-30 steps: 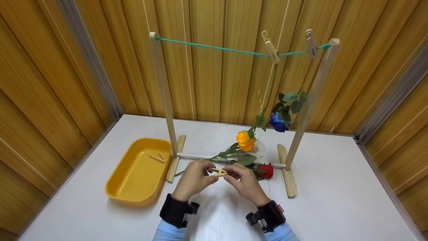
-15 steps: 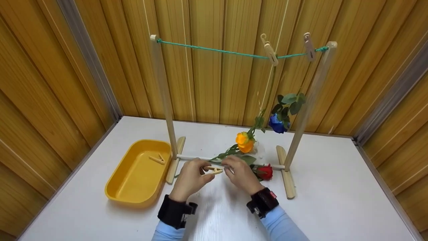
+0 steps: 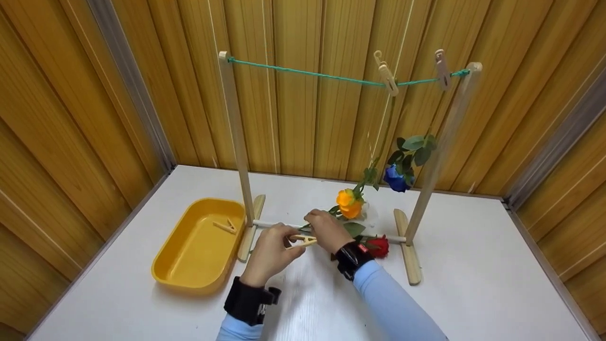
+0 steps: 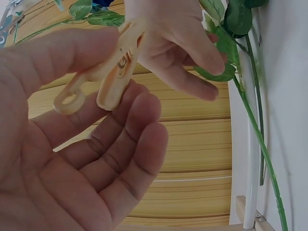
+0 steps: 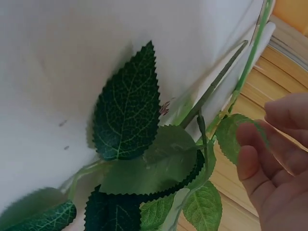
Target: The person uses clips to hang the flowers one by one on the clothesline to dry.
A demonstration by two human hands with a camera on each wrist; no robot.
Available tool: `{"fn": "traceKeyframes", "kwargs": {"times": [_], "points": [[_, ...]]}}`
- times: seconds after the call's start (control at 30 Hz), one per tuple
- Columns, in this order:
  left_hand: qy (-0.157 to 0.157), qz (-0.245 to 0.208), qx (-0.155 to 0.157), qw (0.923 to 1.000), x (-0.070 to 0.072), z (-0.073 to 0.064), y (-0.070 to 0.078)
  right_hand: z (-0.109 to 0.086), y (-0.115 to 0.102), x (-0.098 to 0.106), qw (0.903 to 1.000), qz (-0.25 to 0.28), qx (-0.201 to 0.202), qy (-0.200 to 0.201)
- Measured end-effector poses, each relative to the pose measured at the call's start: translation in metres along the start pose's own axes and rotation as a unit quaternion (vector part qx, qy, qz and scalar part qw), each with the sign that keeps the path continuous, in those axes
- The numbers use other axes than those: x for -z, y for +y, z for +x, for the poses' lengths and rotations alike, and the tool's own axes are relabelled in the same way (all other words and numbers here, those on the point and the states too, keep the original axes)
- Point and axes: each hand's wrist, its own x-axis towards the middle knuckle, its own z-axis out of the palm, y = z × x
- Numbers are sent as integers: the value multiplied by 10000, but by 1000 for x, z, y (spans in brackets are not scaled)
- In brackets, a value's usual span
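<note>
My left hand (image 3: 272, 251) pinches a beige plastic clothespin (image 4: 120, 62) between thumb and fingers, above the table's middle. In the head view my right hand (image 3: 325, 229) reaches forward, just right of the clothespin, over flower stems lying by the rack's bottom bar. The right wrist view shows its fingers (image 5: 250, 163) loosely bent beside green leaves (image 5: 130, 106), with nothing gripped. A red rose (image 3: 378, 246) lies on the table right of this wrist. Two stems, a light green stem (image 4: 262, 144) and a darker one, run along the white bar (image 4: 251, 183).
A wooden rack (image 3: 236, 137) carries a green cord (image 3: 307, 73). Clothespins on it hold a hanging yellow rose (image 3: 349, 204) and blue rose (image 3: 398, 179) head down. At left, a yellow tray (image 3: 163, 251) contains another clothespin (image 3: 224, 227). Wood-patterned walls enclose the table.
My right hand has let go of the clothespin and moved forward to the stems. My left hand keeps the clothespin at almost the same spot.
</note>
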Motion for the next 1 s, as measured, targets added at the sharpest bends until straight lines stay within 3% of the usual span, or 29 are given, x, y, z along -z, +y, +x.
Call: {"fn": "traceKeyframes", "kwargs": {"times": [0.13, 0.27, 0.6, 0.77, 1.0], "points": [[3, -15, -65, 10000, 0, 0, 1, 3, 0, -5, 9987, -110, -313, -394], [17, 1, -133, 9999, 0, 0, 1, 4, 1, -12, 9980, -93, -395, -486], [27, 13, -168, 9999, 0, -1, 0, 7, 2, -17, 9997, -106, -128, 183], [72, 51, -201, 9998, 2, -1, 2, 9, 0, -14, 9982, -186, 299, 485], [118, 21, -287, 9995, 7, -2, 10, 6, -8, -6, 9926, 652, 796, 641]]}}
